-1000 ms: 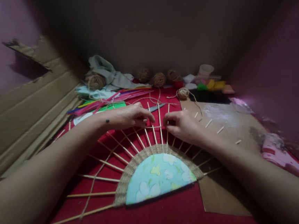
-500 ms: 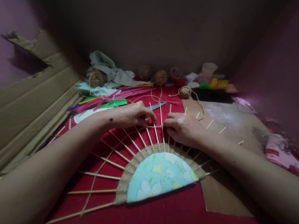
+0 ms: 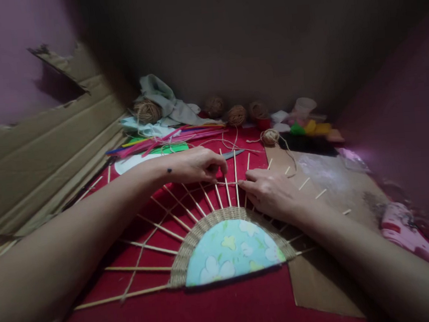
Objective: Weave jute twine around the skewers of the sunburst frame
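- Twine [image 3: 232, 183] is running in a thin strand between the two hands, crossing the upright sticks [image 3: 236, 179] near their far ends.
- Left hand [image 3: 194, 165] is resting over the sticks, its fingers curled together and pinching the twine just left of the middle stick.
- Right hand [image 3: 268, 191] is lying palm down on the other side, its fingertips [image 3: 243, 182] pressed together on the same strand; the two sets of fingertips are sitting close, with a stick or two between them.
- Sticks are fanning out from a half-round woven band [image 3: 219, 215], which is lying just below both hands on the red cloth [image 3: 227, 310].
- Floral half-disc [image 3: 232, 252] is sitting inside the band, nearer the person than the fingers.
- Scissors [image 3: 232, 154] are lying just beyond the left fingertips.
- Ball of twine [image 3: 270, 136] is sitting beyond the right hand, on the edge of a cardboard sheet [image 3: 322, 277].
- Coloured strips [image 3: 167, 137] are lying farther off beyond the left hand.
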A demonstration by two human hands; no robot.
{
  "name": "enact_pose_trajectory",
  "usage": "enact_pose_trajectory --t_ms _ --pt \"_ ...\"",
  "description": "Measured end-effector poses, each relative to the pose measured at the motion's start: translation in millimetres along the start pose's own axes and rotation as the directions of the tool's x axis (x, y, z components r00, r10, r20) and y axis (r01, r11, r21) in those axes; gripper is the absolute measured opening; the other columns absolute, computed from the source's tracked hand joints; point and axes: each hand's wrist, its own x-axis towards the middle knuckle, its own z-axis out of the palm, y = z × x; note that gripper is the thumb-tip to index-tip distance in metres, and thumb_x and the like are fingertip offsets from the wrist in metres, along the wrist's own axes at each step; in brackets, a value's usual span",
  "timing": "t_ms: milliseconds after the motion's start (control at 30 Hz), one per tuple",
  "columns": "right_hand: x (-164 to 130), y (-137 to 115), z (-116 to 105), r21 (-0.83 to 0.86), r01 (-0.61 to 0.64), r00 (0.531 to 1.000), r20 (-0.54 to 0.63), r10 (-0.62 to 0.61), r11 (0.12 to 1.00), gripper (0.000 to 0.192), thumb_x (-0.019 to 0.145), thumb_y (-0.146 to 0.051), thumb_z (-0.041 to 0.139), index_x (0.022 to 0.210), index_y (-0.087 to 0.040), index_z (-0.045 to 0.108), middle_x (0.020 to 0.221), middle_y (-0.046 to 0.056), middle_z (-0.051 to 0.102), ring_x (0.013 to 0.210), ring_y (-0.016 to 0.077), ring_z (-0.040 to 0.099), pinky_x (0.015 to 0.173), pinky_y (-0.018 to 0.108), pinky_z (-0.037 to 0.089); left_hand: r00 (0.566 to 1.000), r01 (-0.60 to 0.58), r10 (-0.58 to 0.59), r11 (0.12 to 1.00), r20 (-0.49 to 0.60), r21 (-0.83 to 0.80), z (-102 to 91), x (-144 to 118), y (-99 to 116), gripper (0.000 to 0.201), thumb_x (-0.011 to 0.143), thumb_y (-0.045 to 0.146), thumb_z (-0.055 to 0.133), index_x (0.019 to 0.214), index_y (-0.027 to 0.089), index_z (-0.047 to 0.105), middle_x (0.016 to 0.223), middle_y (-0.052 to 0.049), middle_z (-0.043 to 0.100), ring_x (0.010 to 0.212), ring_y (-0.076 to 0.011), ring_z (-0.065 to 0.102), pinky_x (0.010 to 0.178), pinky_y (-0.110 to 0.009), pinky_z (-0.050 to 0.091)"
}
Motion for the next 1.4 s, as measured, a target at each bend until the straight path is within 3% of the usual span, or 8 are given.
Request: enact_pose_trajectory --t_ms 100,200,400,567,667,767,1067,1400 --pt "0 -1 0 -0.012 -0.017 1.0 0.004 0.017 1.0 0.023 0.086 -0.012 0.046 0.086 -0.015 0.069 0.075 0.007 0.058 0.06 0.0129 0.039 0.053 0.027 0.02 0.999 0.042 -0.04 0.987 0.02 -0.152 -6.7 -3 -4 0.023 0.08 0.03 0.057 0.099 0.018 0.064 0.079 -0.001 0.065 0.069 -0.0113 0.055 0.063 -0.022 0.037" --pt "-1 -1 -1 -0.011 -0.035 0.999 0.009 0.035 0.999 0.024 0.086 -0.013 0.045 0.086 -0.015 0.069 0.075 0.007 0.058 0.06 0.0126 0.039 0.052 0.028 0.019 0.994 0.082 -0.098 0.965 -0.053 -0.249 -14.8 -8 -4 0.023 0.08 0.03 0.056 0.096 0.015 0.065 0.084 -0.003 0.067 0.075 -0.0129 0.058 0.068 -0.023 0.04" --pt "-7 1 0 0.113 -0.125 0.992 0.003 0.126 0.986 0.031 0.085 -0.013 0.043 0.1 -0.02 0.07 0.082 0.007 0.057 0.062 0.0129 0.045 0.053 0.027 0.023 0.979 0.043 -0.05 0.998 -0.195 -0.04 -18.3 -14 19 0.02 0.083 0.025 0.051 0.091 0.017 0.068 0.084 -0.003 0.068 0.076 -0.0125 0.058 0.071 -0.024 0.041" --pt "-11 2 4 0.175 -0.152 0.985 -0.053 0.164 0.973 0.032 0.088 -0.015 0.042 0.105 -0.021 0.068 0.086 0.007 0.057 0.065 0.0133 0.048 0.055 0.026 0.028 0.984 -0.099 0.114 0.988 -0.135 0.118 4.6 -7 36 0.025 0.089 0.022 0.045 0.103 0.017 0.065 0.093 -0.007 0.063 0.077 -0.013 0.054 0.069 -0.023 0.04" --pt "-12 3 3 0.232 -0.18 0.976 -0.078 0.203 0.956 0.032 0.089 -0.014 0.042 0.108 -0.019 0.067 0.088 0.008 0.058 0.068 0.0138 0.051 0.058 0.026 0.034 0.989 -0.075 0.098 0.976 -0.107 0.202 23.4 -2 35 0.027 0.091 0.021 0.041 0.104 0.015 0.064 0.091 -0.009 0.057 0.073 -0.0139 0.05 0.064 -0.025 0.038" --pt "-13 4 2 0.294 -0.2 0.965 -0.106 0.24 0.935 0.031 0.088 -0.013 0.043 0.108 -0.015 0.067 0.092 0.009 0.06 0.074 0.0152 0.056 0.063 0.027 0.039 0.984 -0.066 0.102 0.971 -0.149 0.228 36.1 -2 31 0.03 0.091 0.018 0.039 0.108 0.016 0.063 0.088 -0.008 0.053 0.07 -0.0139 0.047 0.061 -0.025 0.036" --pt "-40 25 -15 0.4 -0.208 0.903 -0.272 0.332 0.893 0.029 0.082 -0.008 0.046 0.098 -0.014 0.069 0.101 0.011 0.064 0.085 0.0183 0.06 0.071 0.03 0.046 0.975 -0.043 0.076 0.986 -0.208 0.161 50.0 -7 32 0.024 0.087 0.019 0.043 0.101 0.015 0.062 0.087 -0.009 0.052 0.074 -0.0168 0.043 0.065 -0.029 0.036" --pt "-50 27 -8 0.288 -0.42 0.887 -0.07 0.457 0.86 0.025 0.085 -0.011 0.046 0.094 -0.016 0.069 0.092 0.009 0.062 0.076 0.0172 0.057 0.066 0.028 0.042 0.903 -0.03 0.143 0.962 -0.404 0.272 61.8 -2 27 0.027 0.089 0.017 0.041 0.098 0.018 0.067 0.084 -0.007 0.056 0.079 -0.0187 0.048 0.07 -0.032 0.037"
